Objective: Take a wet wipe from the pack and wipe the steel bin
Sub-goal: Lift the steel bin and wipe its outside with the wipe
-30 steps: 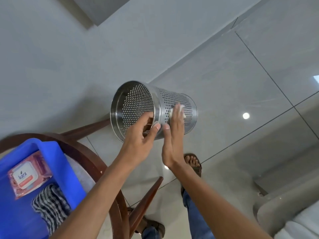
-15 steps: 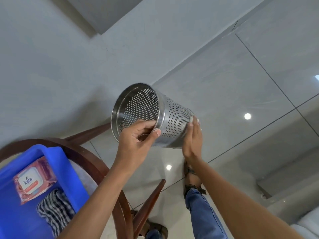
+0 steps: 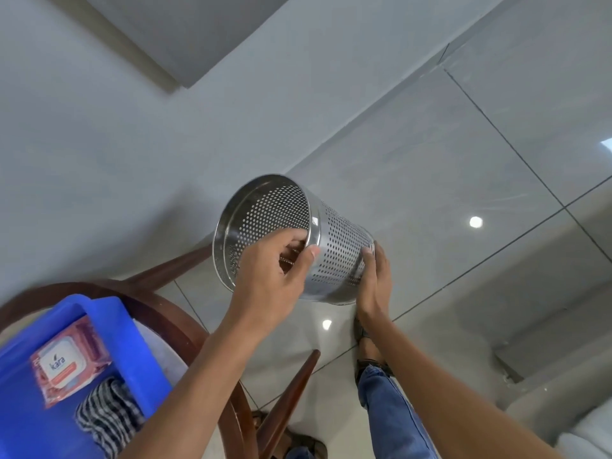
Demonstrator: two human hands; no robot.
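A perforated steel bin (image 3: 337,246) is held in the air on its side, its open mouth turned up and to the left. My left hand (image 3: 268,283) grips the rim, fingers inside the mouth and thumb on the outer band. My right hand (image 3: 376,279) presses flat against the bin's bottom end; a small bit of white wet wipe (image 3: 370,249) shows at its fingertips, the remainder hidden under the palm. The pink wet wipe pack (image 3: 68,366) lies in a blue tray (image 3: 132,342) at the lower left.
The blue tray rests on a round wooden table (image 3: 172,313) and also holds a black-and-white checked cloth (image 3: 106,415). Below are glossy grey floor tiles (image 3: 463,160), my jeans leg and sandalled feet (image 3: 367,339). A grey sofa edge (image 3: 563,409) sits at the lower right.
My right hand slid with the wipe from the bin's side wall down to its bottom end. The bin tilted, its mouth turning more upward, still held by my left hand.
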